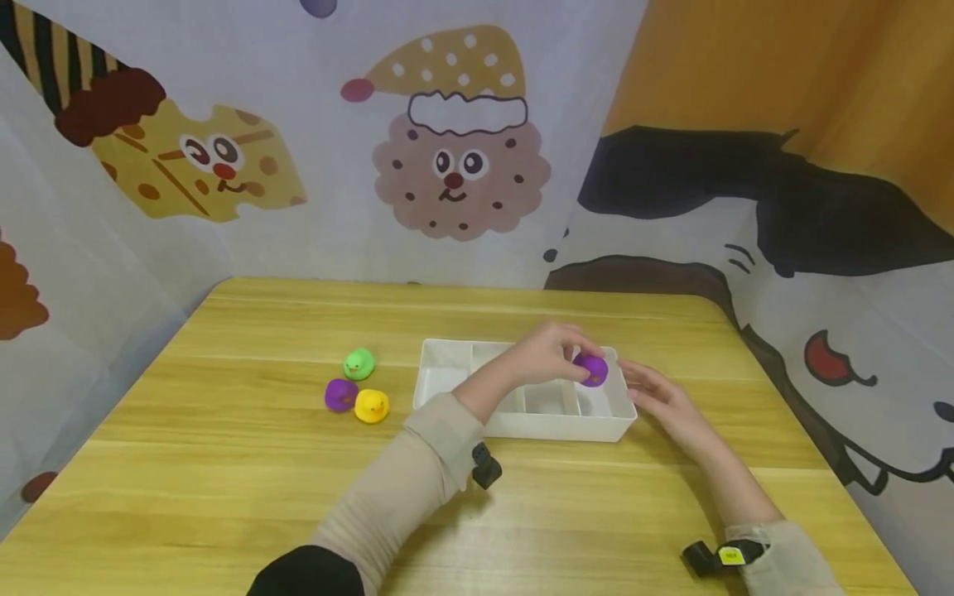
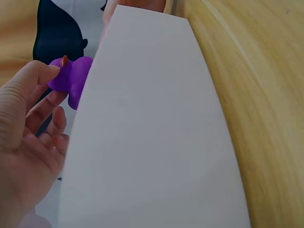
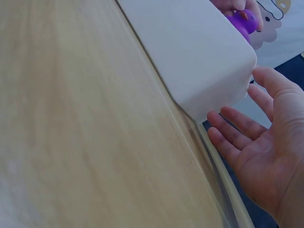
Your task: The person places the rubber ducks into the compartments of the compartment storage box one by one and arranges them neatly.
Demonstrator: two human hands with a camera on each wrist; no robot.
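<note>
In the head view my left hand (image 1: 547,358) pinches a purple toy duck (image 1: 594,371) by its head, over the rightmost compartment of a white divided box (image 1: 555,428). The left wrist view has the duck (image 2: 71,78) between thumb and fingertips, its lower body overlapped by the box wall (image 2: 142,118). My right hand (image 1: 659,396) is at the box's right end, thumb and fingers spread. In the right wrist view the fingertips (image 3: 213,117) of this hand are right at the box's end wall (image 3: 218,97).
Left of the box, three toy ducks stand close together on the wooden table (image 1: 224,472): a green duck (image 1: 359,364), a purple duck (image 1: 340,396) and a yellow duck (image 1: 372,406). A cartoon-printed curtain (image 1: 320,248) hangs behind the table and along its sides.
</note>
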